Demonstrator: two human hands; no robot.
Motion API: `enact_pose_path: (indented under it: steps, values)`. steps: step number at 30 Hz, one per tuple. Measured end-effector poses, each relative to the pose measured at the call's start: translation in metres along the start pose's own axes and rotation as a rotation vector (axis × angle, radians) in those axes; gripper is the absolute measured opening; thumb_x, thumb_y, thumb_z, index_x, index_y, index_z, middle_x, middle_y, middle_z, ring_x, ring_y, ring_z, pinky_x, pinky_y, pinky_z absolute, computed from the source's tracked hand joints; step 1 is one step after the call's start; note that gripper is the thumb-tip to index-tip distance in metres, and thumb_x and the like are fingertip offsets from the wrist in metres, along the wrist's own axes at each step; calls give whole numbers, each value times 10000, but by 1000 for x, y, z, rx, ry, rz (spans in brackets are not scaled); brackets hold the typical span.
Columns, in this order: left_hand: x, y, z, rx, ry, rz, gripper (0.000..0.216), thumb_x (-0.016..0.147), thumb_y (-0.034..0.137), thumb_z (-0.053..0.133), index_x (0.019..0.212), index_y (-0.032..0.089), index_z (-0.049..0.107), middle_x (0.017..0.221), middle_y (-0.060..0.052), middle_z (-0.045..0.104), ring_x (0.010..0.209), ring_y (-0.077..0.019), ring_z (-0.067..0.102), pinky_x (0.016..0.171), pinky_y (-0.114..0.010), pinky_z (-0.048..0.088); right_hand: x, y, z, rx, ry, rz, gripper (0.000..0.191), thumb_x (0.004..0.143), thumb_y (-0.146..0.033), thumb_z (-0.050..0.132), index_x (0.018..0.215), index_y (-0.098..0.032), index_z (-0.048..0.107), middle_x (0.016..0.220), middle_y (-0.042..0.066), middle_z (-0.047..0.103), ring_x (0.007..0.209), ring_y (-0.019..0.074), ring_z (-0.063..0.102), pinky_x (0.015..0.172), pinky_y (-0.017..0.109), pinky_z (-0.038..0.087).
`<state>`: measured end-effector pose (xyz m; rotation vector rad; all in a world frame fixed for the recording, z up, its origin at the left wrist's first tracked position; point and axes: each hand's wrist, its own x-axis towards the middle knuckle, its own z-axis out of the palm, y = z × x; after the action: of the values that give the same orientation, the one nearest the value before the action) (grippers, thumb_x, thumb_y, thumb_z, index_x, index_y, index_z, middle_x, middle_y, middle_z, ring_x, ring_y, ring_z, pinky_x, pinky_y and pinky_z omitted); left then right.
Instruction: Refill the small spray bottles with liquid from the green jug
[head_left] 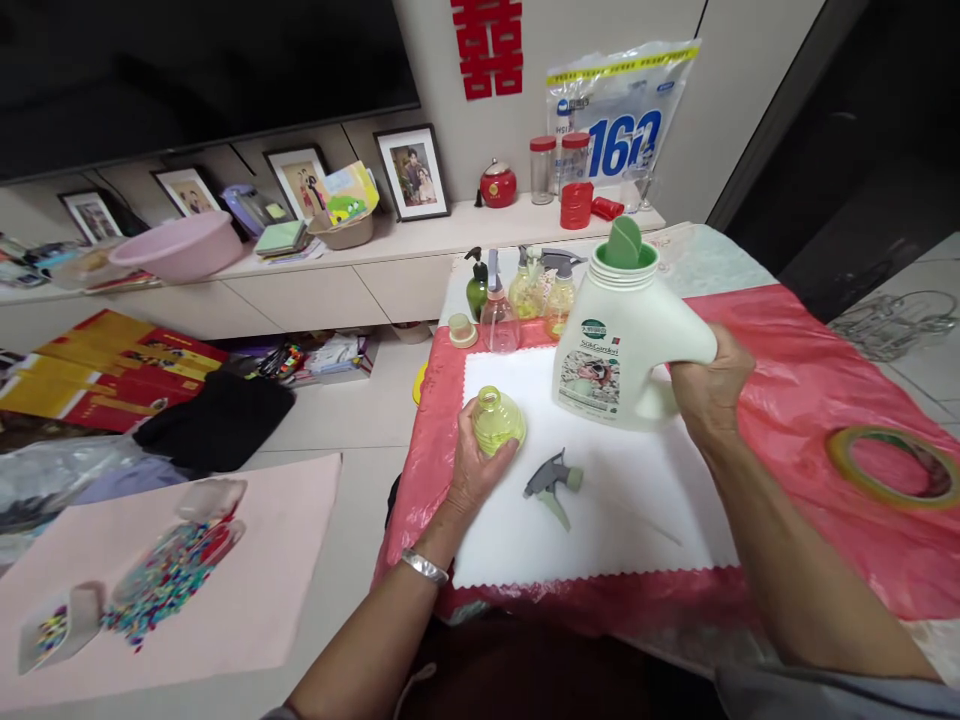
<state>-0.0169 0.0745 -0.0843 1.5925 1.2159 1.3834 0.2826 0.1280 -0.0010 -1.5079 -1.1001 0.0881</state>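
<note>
Two forearms reach forward over the table [787, 350]. The left hand [477, 462] curls around a small yellow-green bottle [498, 422] over the mat's [510, 545] left side; its open neck points up, long axis near upright. The right hand [712, 385] grips the handle of a big pale jug [626, 335], mouth upward, long axis nearly upright; from here I can't tell whether its base touches the mat. Between the forearms lies a spray head [553, 478].
</note>
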Motion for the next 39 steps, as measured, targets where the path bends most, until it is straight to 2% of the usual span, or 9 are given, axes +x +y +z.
enact_pose_path:
  steps: [6,11,14,16,18,22,30,34,39]
  values:
    - [-1,-9,0,-16,12,-52,742,758,472,753,1355,216,395,1372,-151,529,1299,-316,522,1106,-495,413,-3,0,-9,-55,-57,73,277,633,-290,617,885,-189,671,732,2,646,687,202,591,655,340,481]
    - [-1,-9,-1,-46,0,-90,731,764,490,742,1346,219,392,1354,-142,535,1269,-302,540,1093,-480,427,-14,-2,-44,-358,-317,33,504,700,-393,632,1158,-182,653,995,108,719,897,304,645,800,466,506]
    - [-1,-3,-1,-67,-5,-88,713,779,522,713,1338,214,395,1336,-142,548,1246,-290,557,1071,-463,451,-40,-5,-71,-508,-247,-84,586,750,-383,589,1252,-83,600,1172,217,670,1122,381,589,960,568,444]
    - [-1,0,0,-57,-14,-76,714,784,537,702,1338,210,392,1343,-147,548,1252,-290,556,1069,-461,456,-65,-12,-79,-504,-253,-71,472,828,-390,548,1189,-97,627,1143,203,673,1065,343,621,929,527,477]
    - [-1,1,0,-20,-13,-60,720,778,548,703,1333,208,396,1351,-152,545,1258,-294,555,1073,-463,452,-92,-25,-76,-458,-405,-79,319,894,-395,523,1063,-162,662,999,122,704,887,253,661,794,402,532]
    - [-1,2,1,38,8,-39,733,763,558,709,1322,199,401,1320,-156,563,1229,-301,574,1058,-467,459,-136,-54,-47,-467,-785,-181,213,921,-255,550,1093,-187,657,1062,100,697,986,244,630,829,365,496]
    - [0,2,2,47,-17,-27,731,765,476,705,1355,201,371,1370,-165,542,1281,-303,549,1085,-485,435,-161,-68,-12,-567,-892,-214,205,847,-31,503,814,-137,676,899,155,663,883,283,600,740,392,455]
    - [0,2,2,88,-10,-37,719,759,434,717,1357,213,385,1385,-146,534,1309,-301,528,1107,-482,417,-131,-73,-24,-385,-863,-174,122,870,-172,573,937,-194,672,939,77,679,864,226,630,728,348,513]
    - [-1,2,3,59,-1,-46,696,743,409,727,1328,215,404,1364,-140,545,1285,-304,539,1081,-481,436,-85,-115,-25,660,-573,205,245,864,-324,633,1103,-273,660,1059,40,705,856,204,685,833,429,574]
